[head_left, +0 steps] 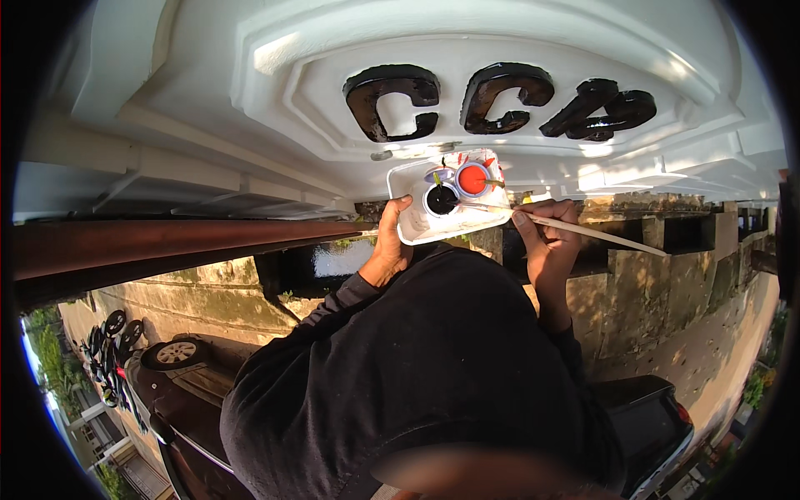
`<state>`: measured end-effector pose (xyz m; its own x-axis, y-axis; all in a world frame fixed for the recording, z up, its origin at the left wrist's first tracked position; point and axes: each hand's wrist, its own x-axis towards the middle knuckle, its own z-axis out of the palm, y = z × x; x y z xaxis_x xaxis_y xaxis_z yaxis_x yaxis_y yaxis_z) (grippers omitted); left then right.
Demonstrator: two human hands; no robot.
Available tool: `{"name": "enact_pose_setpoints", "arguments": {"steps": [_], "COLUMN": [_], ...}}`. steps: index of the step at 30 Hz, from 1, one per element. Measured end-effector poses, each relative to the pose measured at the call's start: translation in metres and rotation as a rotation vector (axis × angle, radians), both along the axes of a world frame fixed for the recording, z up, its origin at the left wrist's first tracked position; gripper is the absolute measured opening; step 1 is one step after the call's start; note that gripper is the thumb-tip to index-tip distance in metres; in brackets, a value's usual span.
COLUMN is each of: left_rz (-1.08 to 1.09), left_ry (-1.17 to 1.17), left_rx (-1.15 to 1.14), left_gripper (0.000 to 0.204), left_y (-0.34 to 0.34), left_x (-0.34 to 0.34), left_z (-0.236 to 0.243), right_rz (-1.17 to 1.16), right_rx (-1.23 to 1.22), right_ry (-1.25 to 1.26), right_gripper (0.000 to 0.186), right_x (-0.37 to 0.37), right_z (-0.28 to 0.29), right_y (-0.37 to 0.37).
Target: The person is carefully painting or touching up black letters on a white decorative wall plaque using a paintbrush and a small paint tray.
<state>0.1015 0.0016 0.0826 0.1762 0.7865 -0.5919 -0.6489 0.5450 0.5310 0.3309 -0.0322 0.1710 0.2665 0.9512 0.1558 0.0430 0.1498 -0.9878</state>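
"where's the left hand [386, 248]?"

"clamped on the left edge of a white plastic tray [404, 187], held before the torso."

"in the tray?"

"a cup of black paint [439, 200], then a cup of orange-red paint [472, 179]. raised black lettering [477, 96] stands above."

"and the right hand [552, 237]?"

"apart from the left, pinching a slim paintbrush [600, 234] slanting to the black paint; whether it's dipped, i can't tell."
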Motion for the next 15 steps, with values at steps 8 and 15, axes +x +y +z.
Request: {"name": "enact_pose_setpoints", "arguments": {"steps": [8,15], "left_rz": [0.075,0.177], "left_ry": [0.079,0.061], "left_rx": [0.058,0.149], "left_gripper": [0.065,0.065], "left_y": [-0.01,-0.012], "left_x": [-0.008,-0.026], "left_z": [0.0,0.001], "right_rz": [-0.014,0.063], "right_rx": [-0.122,0.057], "right_ry": [0.519,0.624], "right_gripper": [0.021,0.02], "right_x": [0.007,-0.033], "right_z": [-0.002,0.015], "right_y": [0.018,0.067]}}
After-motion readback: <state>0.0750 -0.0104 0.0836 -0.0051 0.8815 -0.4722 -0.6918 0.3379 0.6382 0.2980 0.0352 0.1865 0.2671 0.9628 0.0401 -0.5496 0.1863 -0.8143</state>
